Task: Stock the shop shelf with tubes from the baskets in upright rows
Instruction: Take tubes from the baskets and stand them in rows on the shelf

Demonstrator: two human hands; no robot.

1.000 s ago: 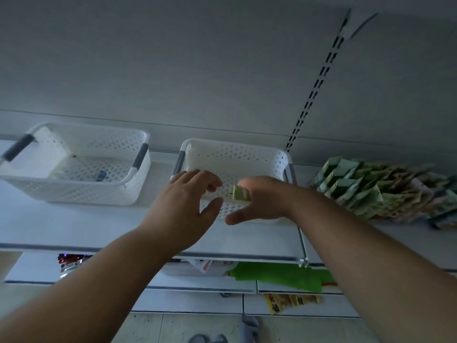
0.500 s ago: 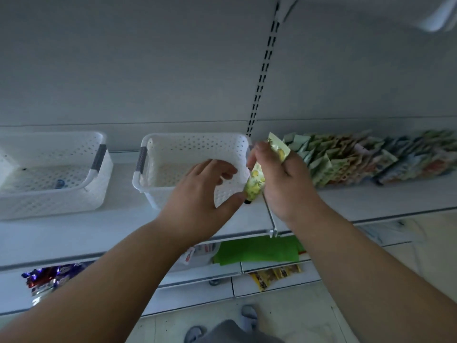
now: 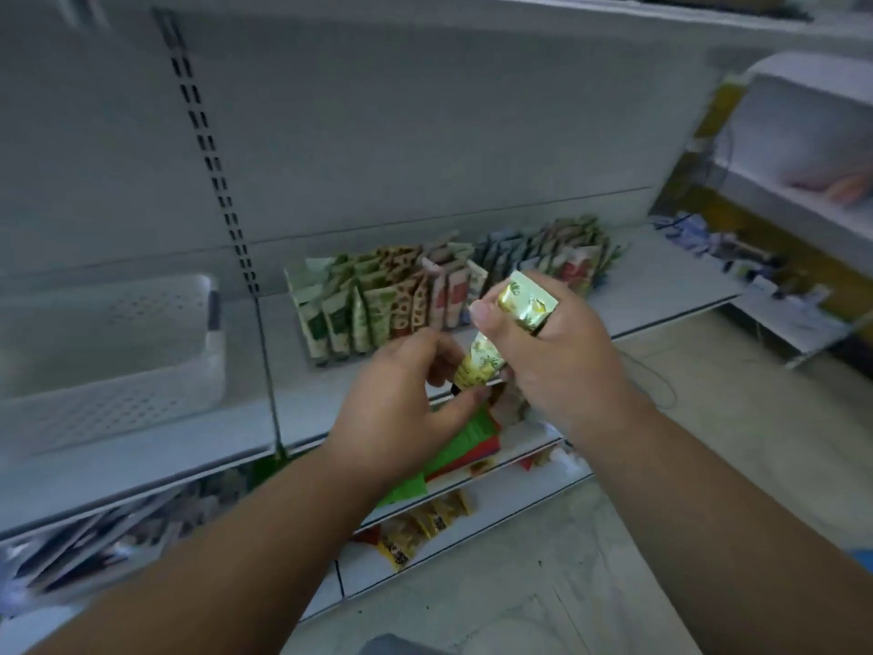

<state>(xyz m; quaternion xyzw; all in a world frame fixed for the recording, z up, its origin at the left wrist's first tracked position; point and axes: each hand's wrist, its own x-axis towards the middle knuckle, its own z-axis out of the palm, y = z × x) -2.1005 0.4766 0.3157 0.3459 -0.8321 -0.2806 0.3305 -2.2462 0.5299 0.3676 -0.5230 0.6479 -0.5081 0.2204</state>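
My right hand (image 3: 562,356) grips a yellow-green tube (image 3: 524,302) with its crimped end up and its dark cap down. My left hand (image 3: 401,399) pinches the tube's lower end near the cap between thumb and fingers. Both hands hover in front of the white shelf (image 3: 661,286), just before the rows of upright tubes (image 3: 425,290) standing at its back. A white perforated basket (image 3: 108,352) sits on the shelf at the left.
A slotted upright rail (image 3: 212,167) runs down the back panel. Lower shelves hold green and red packets (image 3: 467,442) and yellow sachets (image 3: 420,527). Another shelf unit (image 3: 798,182) stands at the right. Tiled floor lies below.
The view has swung right, away from the baskets toward the stocked tubes. My right hand carried the tube rightward, and my left hand came up to pinch its lower end.
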